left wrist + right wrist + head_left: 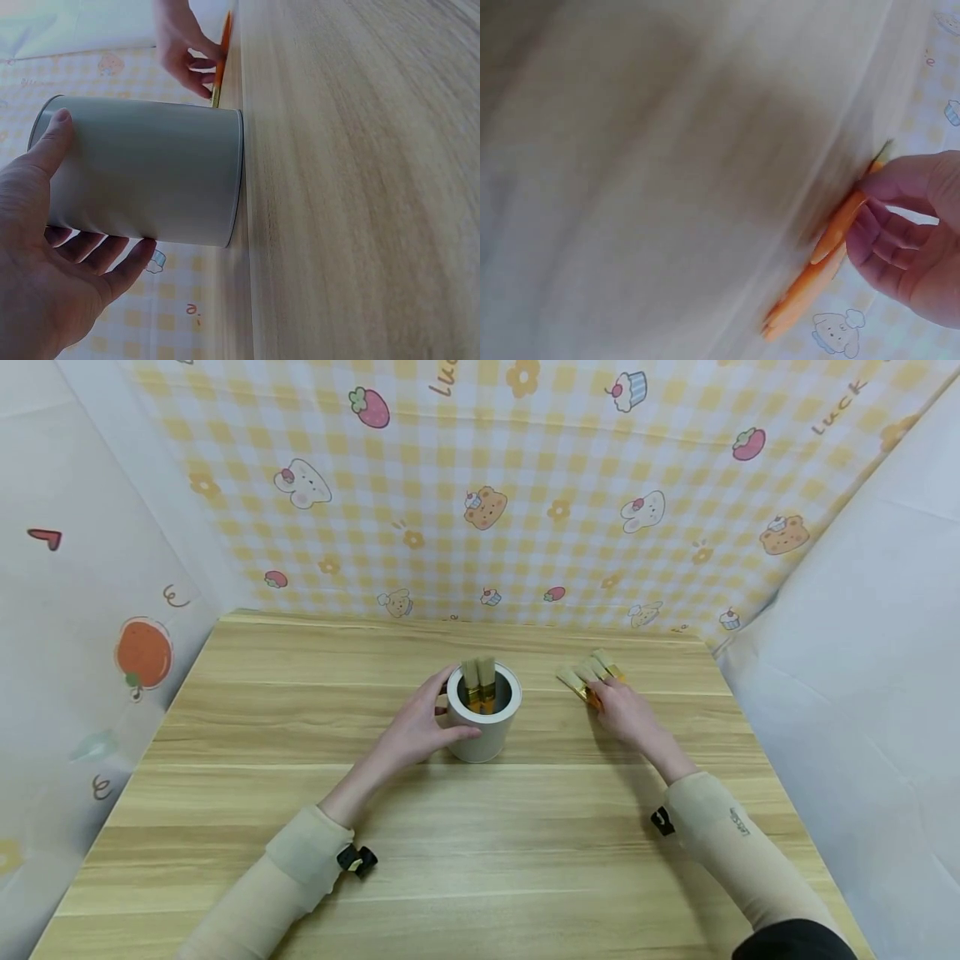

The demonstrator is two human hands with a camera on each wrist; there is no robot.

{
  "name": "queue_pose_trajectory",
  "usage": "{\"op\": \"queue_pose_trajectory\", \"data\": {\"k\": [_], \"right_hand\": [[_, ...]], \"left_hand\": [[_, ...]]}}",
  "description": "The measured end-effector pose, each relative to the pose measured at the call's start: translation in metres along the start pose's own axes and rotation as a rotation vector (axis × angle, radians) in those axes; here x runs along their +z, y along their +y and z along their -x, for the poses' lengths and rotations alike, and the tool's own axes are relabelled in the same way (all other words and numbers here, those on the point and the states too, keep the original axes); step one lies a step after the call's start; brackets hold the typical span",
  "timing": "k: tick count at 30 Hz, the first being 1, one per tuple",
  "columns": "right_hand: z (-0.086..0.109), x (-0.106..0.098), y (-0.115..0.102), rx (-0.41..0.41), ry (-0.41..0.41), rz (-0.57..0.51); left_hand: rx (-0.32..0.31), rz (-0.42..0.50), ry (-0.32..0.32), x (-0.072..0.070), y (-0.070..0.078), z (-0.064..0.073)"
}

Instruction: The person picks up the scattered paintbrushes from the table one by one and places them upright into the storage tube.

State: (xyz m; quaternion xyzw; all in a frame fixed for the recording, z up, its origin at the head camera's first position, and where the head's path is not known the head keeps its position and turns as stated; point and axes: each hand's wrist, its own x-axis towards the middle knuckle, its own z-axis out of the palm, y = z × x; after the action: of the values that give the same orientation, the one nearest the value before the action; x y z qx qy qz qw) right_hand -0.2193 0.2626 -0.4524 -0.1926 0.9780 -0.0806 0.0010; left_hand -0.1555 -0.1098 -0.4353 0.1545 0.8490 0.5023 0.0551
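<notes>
A light grey cylindrical can (487,739) with a white rim stands upright on the wooden table. Two paintbrushes (487,675) stick out of it, bristles up. My left hand (412,731) grips the can's left side, thumb towards the front and fingers round behind; the left wrist view shows this hand (45,247) against the can wall (150,169). To the right of the can, several flat paintbrushes (572,682) lie side by side, bristles facing away. Over them, my right hand (626,714) pinches an orange brush handle (844,225) between thumb and fingers.
The table (480,860) meets a yellow checked backdrop (420,510) at its far edge. White sheets hang along the left (67,635) and right (870,693) sides. Small black wrist devices (357,860) sit at both cuffs.
</notes>
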Motion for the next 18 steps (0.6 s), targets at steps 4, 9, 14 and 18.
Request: {"op": "queue_pose_trajectory", "data": {"k": [4,9,14,18], "right_hand": [[-0.002,-0.003,0.001,0.021,-0.06,-0.012],[-0.003,-0.01,0.0,0.08,-0.066,-0.096],[-0.004,-0.022,-0.005,0.138,-0.021,-0.238],[-0.008,-0.034,-0.013,0.157,0.017,-0.356]], "left_hand": [[-0.002,0.002,0.0,0.0,0.0,0.001],[-0.001,0.002,0.001,0.0,-0.001,0.0],[0.004,0.003,0.0,-0.001,-0.001,0.0],[0.005,0.008,-0.003,-0.001,-0.001,0.0]]}}
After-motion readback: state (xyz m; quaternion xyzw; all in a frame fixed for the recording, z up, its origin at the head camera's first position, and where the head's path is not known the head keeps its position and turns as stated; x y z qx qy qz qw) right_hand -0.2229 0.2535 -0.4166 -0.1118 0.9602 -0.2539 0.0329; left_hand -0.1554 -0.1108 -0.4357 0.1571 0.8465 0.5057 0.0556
